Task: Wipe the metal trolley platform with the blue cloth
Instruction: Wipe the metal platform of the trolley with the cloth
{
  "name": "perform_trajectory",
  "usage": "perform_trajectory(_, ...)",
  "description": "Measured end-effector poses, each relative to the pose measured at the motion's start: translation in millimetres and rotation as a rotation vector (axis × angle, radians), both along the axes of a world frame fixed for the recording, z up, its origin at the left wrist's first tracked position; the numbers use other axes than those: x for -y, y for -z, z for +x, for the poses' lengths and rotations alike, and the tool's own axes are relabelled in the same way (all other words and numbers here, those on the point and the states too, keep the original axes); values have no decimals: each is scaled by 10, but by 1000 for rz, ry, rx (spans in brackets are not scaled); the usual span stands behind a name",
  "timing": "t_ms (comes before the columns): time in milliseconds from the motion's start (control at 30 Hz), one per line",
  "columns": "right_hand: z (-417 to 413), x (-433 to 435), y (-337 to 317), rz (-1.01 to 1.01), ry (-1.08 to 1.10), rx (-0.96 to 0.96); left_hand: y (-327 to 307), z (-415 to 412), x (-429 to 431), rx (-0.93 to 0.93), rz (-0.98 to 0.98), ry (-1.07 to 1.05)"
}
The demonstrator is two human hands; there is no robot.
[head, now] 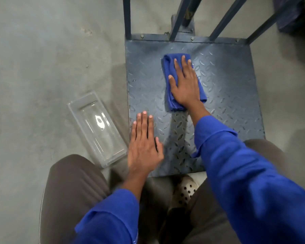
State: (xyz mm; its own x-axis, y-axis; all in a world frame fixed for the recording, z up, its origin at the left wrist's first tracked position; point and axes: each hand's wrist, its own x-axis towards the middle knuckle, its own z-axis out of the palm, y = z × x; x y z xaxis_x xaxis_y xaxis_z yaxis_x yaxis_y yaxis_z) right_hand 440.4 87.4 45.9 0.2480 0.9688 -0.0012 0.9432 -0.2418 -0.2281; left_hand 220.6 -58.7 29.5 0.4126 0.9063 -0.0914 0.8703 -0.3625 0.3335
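The metal trolley platform [227, 88] is a dark grey diamond-pattern plate on the floor in front of me. A folded blue cloth [168, 67] lies on its middle, slightly toward the far side. My right hand [185, 83] presses flat on the cloth, fingers spread and pointing away from me. My left hand [144, 143] rests flat and empty on the platform's near left corner, fingers apart.
A clear plastic tray [97, 129] lies on the concrete floor just left of the platform. Dark handle bars [176, 18] rise from the platform's far edge. My knees and a perforated light shoe [185, 191] are at the near edge.
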Motion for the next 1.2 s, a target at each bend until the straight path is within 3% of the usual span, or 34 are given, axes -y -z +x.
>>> perform_trajectory(67, -186, -195, 30, 4, 54, 19, 46, 0, 12, 9, 17, -7)
perform_trajectory(200, -435, -443, 71, 13, -85, 10, 106, 11, -2, 1, 21, -8)
perform_trajectory(367, -366, 87, 19, 21, -215, -4, 17, 22, 10, -32, 12, 2)
perform_trajectory(567, -194, 1053, 37, 23, 81, -27, 42, 59, -466, 35, -12, 81)
perform_trajectory(700, -229, 1009, 50, 6, 136, -43, 61, 100, -1099, 22, -11, 41)
perform_trajectory(833, -136, 742, 107, 37, 126, -25, 109, 110, -1138, 35, 49, 51)
perform_trajectory(1000, 16, -96, -8, 12, -155, -70, 119, 119, -1144, 77, 76, 26)
perform_trajectory(1200, -250, -922, -55, -32, -861, -177, 205, 116, -1108, 136, 177, 16)
